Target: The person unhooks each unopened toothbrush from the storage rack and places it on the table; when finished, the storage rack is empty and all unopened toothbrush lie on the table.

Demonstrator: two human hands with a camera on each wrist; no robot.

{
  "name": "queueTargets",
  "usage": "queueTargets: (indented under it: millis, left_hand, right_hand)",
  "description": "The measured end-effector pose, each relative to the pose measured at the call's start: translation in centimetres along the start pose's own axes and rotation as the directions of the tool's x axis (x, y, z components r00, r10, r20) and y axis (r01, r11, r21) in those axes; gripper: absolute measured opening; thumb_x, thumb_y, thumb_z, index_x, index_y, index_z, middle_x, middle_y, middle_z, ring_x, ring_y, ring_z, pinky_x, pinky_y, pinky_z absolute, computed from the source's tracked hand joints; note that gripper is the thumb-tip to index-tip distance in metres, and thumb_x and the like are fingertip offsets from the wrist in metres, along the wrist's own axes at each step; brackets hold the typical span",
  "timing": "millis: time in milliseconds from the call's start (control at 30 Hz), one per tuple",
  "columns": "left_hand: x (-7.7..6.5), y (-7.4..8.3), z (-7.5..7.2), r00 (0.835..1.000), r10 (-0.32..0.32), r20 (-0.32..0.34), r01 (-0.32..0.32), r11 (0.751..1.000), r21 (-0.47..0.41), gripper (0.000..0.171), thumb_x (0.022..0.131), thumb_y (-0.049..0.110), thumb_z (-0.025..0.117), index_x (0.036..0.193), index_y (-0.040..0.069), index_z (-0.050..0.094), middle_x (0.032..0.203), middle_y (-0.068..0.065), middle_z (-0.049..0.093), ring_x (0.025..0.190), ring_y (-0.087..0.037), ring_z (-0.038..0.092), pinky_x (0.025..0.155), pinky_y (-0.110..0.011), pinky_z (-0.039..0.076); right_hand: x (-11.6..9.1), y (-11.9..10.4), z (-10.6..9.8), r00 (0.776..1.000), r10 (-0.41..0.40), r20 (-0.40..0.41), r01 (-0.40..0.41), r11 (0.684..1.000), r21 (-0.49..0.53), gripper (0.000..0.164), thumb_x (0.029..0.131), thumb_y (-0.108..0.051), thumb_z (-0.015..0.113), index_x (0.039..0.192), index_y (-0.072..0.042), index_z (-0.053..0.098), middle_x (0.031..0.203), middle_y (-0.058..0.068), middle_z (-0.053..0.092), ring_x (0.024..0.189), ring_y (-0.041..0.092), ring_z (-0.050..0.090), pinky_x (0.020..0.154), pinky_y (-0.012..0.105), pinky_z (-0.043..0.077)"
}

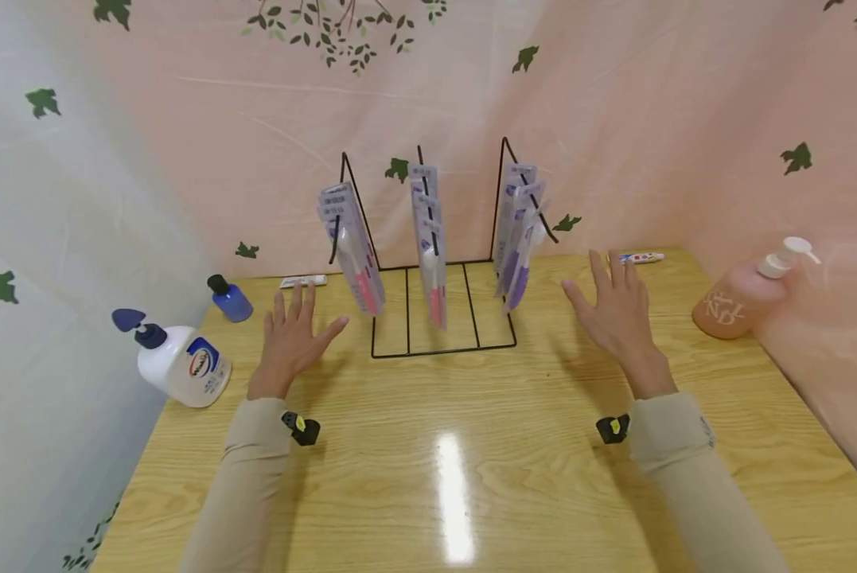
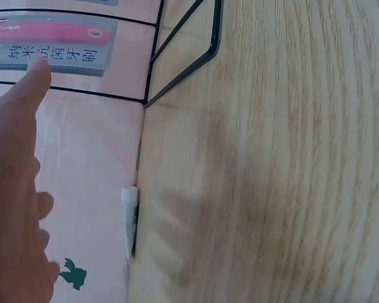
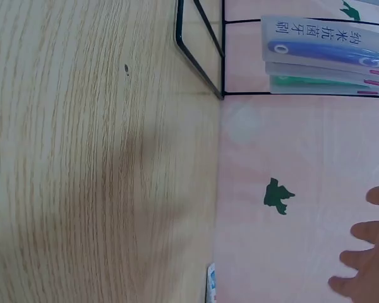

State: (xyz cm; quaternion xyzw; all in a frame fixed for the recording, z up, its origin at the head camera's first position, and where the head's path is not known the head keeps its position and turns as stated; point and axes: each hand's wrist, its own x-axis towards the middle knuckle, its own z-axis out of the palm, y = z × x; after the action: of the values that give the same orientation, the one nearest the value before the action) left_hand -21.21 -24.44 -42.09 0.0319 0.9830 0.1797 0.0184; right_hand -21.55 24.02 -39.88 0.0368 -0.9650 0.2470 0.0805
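Note:
A black wire rack (image 1: 438,306) stands at the back middle of the wooden table (image 1: 471,446). Packaged toothbrushes hang from its three hooks: pink ones on the left (image 1: 352,247) and in the middle (image 1: 430,239), purple ones on the right (image 1: 517,231). My left hand (image 1: 292,338) hovers flat and open, left of the rack, holding nothing. My right hand (image 1: 617,314) hovers open on the rack's right, fingers spread. The left wrist view shows my left hand's fingers (image 2: 16,189) by a pink toothbrush pack (image 2: 50,47). The right wrist view shows my right hand's fingertips (image 3: 366,252) and a blue toothbrush pack (image 3: 328,53).
A white pump bottle (image 1: 181,362) lies at the left edge beside a small blue bottle (image 1: 229,298). A pink pump bottle (image 1: 746,294) leans at the right. Small toothpaste tubes lie at the back left (image 1: 302,281) and back right (image 1: 640,258). Pink curtain walls enclose the table.

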Motion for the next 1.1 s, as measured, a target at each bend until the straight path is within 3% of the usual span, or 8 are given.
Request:
queueTargets:
  millis: [100, 200, 333, 433, 633, 867, 967, 1100]
  left_hand:
    - [0.0, -0.2, 0.2, 0.999, 0.047, 0.003, -0.046, 0.994, -0.095, 0.092, 0.092, 0.068, 0.039, 0.156, 0.013, 0.003, 0.160, -0.018, 0.007, 0.146, -0.043, 0.003, 0.117, -0.060, 0.007]
    - [-0.1, -0.3, 0.9, 0.994, 0.105, 0.005, -0.103, 0.978, -0.182, 0.084, 0.093, 0.058, 0.049, 0.152, 0.005, 0.021, 0.154, -0.023, 0.027, 0.142, -0.043, 0.023, 0.116, -0.057, 0.019]
    - [-0.4, -0.2, 2.4, 0.980, 0.197, -0.017, -0.195, 0.950, -0.242, 0.068, 0.094, 0.040, 0.059, 0.145, 0.001, 0.038, 0.147, -0.023, 0.040, 0.136, -0.041, 0.036, 0.113, -0.055, 0.028]
    - [-0.6, 0.2, 3.6, 0.968, 0.247, -0.038, -0.248, 0.929, -0.276, 0.060, 0.093, 0.030, 0.064, 0.141, 0.000, 0.045, 0.143, -0.023, 0.045, 0.134, -0.041, 0.040, 0.112, -0.054, 0.030]
    - [-0.6, 0.6, 6.1, 0.967, 0.255, -0.003, -0.236, 0.890, -0.391, 0.059, 0.093, 0.031, 0.063, 0.143, 0.007, 0.044, 0.146, -0.014, 0.046, 0.135, -0.033, 0.041, 0.113, -0.050, 0.032]
    - [-0.1, 0.2, 8.1, 0.970, 0.239, -0.035, -0.232, 0.882, -0.411, 0.055, 0.092, 0.031, 0.065, 0.140, 0.009, 0.050, 0.145, -0.016, 0.047, 0.136, -0.035, 0.040, 0.113, -0.051, 0.031]
    - [0.0, 0.2, 8.4, 0.961, 0.262, -0.094, -0.278, 0.886, -0.372, 0.047, 0.090, 0.024, 0.067, 0.133, 0.006, 0.057, 0.140, -0.019, 0.051, 0.134, -0.039, 0.041, 0.111, -0.054, 0.032]
    - [0.1, 0.2, 8.7, 0.954, 0.265, -0.142, -0.299, 0.883, -0.362, 0.041, 0.090, 0.019, 0.067, 0.128, 0.006, 0.061, 0.135, -0.015, 0.056, 0.133, -0.039, 0.042, 0.110, -0.054, 0.034]
  right_hand:
    - [-0.3, -0.2, -0.3, 0.992, -0.011, -0.125, 0.022, 0.996, 0.084, 0.077, 0.096, -0.059, 0.038, 0.155, -0.017, 0.014, 0.160, 0.016, 0.012, 0.145, 0.043, 0.010, 0.112, 0.066, 0.011]
    - [-0.8, -0.4, -0.4, 0.954, -0.011, -0.299, 0.072, 0.978, 0.195, 0.067, 0.094, -0.047, 0.051, 0.149, -0.014, 0.033, 0.151, 0.016, 0.035, 0.138, 0.040, 0.030, 0.109, 0.062, 0.025]
    - [-1.6, -1.0, -0.1, 0.832, -0.046, -0.553, 0.255, 0.916, 0.308, 0.049, 0.088, -0.021, 0.065, 0.132, -0.003, 0.054, 0.128, 0.019, 0.056, 0.121, 0.034, 0.049, 0.101, 0.048, 0.040]
    - [-2.4, -2.6, 0.1, 0.747, -0.073, -0.660, 0.387, 0.855, 0.344, 0.040, 0.084, -0.006, 0.067, 0.122, 0.005, 0.059, 0.117, 0.022, 0.061, 0.112, 0.029, 0.055, 0.096, 0.032, 0.043]
    - [-5.0, -8.9, -0.1, 0.689, -0.144, -0.710, 0.577, 0.703, 0.416, 0.034, 0.080, 0.006, 0.060, 0.110, 0.020, 0.056, 0.107, 0.035, 0.059, 0.106, 0.027, 0.058, 0.094, 0.029, 0.045]
    - [-5.5, -13.3, 3.1, 0.614, -0.325, -0.719, 0.747, 0.533, 0.397, 0.038, 0.086, -0.013, 0.062, 0.110, 0.016, 0.058, 0.104, 0.031, 0.061, 0.101, 0.021, 0.058, 0.093, 0.027, 0.046]
    - [-5.3, -14.8, 5.0, 0.609, -0.397, -0.687, 0.773, 0.492, 0.400, 0.042, 0.091, -0.024, 0.061, 0.114, 0.011, 0.059, 0.107, 0.026, 0.062, 0.101, 0.024, 0.058, 0.093, 0.028, 0.047]
    - [-5.2, -17.7, 7.1, 0.631, -0.472, -0.616, 0.772, 0.458, 0.440, 0.043, 0.094, -0.029, 0.059, 0.117, 0.008, 0.058, 0.111, 0.021, 0.062, 0.102, 0.026, 0.058, 0.091, 0.033, 0.049]
